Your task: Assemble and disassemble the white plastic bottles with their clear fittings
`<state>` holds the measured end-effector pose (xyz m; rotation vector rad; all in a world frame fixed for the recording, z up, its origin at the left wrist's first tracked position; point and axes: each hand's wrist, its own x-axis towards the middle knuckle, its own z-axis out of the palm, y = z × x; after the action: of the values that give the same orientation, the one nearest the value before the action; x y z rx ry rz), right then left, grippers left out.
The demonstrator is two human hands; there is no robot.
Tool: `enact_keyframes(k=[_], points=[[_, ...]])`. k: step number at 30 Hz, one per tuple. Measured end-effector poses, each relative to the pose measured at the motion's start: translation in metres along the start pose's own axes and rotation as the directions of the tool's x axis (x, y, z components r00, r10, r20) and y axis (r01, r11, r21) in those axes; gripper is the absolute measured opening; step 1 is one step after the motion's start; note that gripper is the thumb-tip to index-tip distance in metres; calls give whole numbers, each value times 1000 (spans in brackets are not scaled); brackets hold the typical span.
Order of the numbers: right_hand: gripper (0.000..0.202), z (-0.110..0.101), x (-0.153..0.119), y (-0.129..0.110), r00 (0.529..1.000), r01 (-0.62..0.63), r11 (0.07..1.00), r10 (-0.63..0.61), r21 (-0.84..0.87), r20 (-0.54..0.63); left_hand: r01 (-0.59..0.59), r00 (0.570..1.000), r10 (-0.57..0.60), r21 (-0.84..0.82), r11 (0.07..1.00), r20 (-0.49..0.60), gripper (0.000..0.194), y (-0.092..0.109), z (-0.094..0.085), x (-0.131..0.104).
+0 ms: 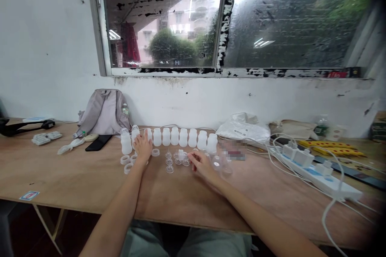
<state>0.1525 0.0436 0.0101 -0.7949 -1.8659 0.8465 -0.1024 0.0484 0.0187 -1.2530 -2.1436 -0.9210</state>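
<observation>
A row of white bottles [175, 136] stands along the middle of the wooden table. The two at the left end have clear tops fitted. My left hand [142, 145] is at the left part of the row, its fingers apart and touching or just in front of the bottles there. White rings [128, 168] lie below it. My right hand [199, 161] is closed in a pinch beside the small clear pieces [169, 168]; what it holds, if anything, is too small to make out. More clear domed pieces [226, 167] lie right of that hand.
At the back left are a grey backpack [104, 112] and a black phone [98, 143]. A white plastic bag [244, 128] lies behind the row's right end. A power strip [319, 174] with plugs and loose white cables runs along the right.
</observation>
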Motion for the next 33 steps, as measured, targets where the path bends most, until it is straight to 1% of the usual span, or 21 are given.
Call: enact_keyframes(k=[3,6,8,11,12,13,14,15,16,18,20,22,24,25,27,29,31,33], points=[[33,2,0,2,1000,6,1000,-5,-17,7,-8,1000,8,22,1000,3,45,-1,2,6],[34,2,0,4,1000,0,1000,-1,-27,-1,-37,999,38,17,999,-35,38,-2,1,8],[34,2,0,5,1000,1,1000,-1,-29,-7,-77,995,77,2,997,-60,30,-3,1,7],[33,1,0,4,1000,-2,1000,2,-23,-9,-165,986,163,-49,985,-37,19,-5,4,3],[33,1,0,4,1000,-5,1000,4,-19,-9,-189,982,186,-82,978,-44,17,-5,5,2],[33,0,-1,3,1000,-4,1000,3,-16,-10,-215,975,207,-127,968,-78,16,-4,5,1],[32,0,-1,1,1000,1,1000,-2,-16,-13,-252,963,228,-186,950,-140,18,-3,4,0],[32,-1,-2,0,1000,9,1000,-9,-16,-19,-307,941,253,-250,918,-225,21,0,2,0],[32,-1,-2,-1,999,19,1000,-20,-17,-25,-381,905,283,-310,871,-317,25,2,-1,0],[30,-1,-3,-4,998,40,999,-41,-15,-37,-544,809,341,-390,743,-478,33,9,-10,-2],[29,-1,-5,-7,998,52,999,-52,-3,-42,-664,724,393,-416,622,-567,41,18,-19,-7],[27,-1,-5,-9,997,63,998,-62,19,-47,-732,670,454,-422,535,-587,46,25,-26,-14],[25,-1,-5,-11,995,70,996,-66,60,-71,-780,625,538,-422,462,-566,49,32,-28,-22],[25,-1,-5,-11,994,73,994,-66,85,-88,-796,605,590,-423,432,-536,49,35,-29,-26],[26,-2,-5,-12,990,87,989,-72,122,-119,-813,566,703,-432,390,-430,49,41,-29,-34],[27,-4,-4,-12,988,105,988,-91,114,-122,-805,536,795,-457,379,-285,47,47,-30,-40],[25,-4,-4,-12,987,128,990,-120,63,-110,-783,523,835,-482,392,-171,46,52,-33,-44],[24,-5,-5,-12,984,145,989,-145,-15,-102,-761,531,841,-496,419,-105,47,56,-37,-47]])
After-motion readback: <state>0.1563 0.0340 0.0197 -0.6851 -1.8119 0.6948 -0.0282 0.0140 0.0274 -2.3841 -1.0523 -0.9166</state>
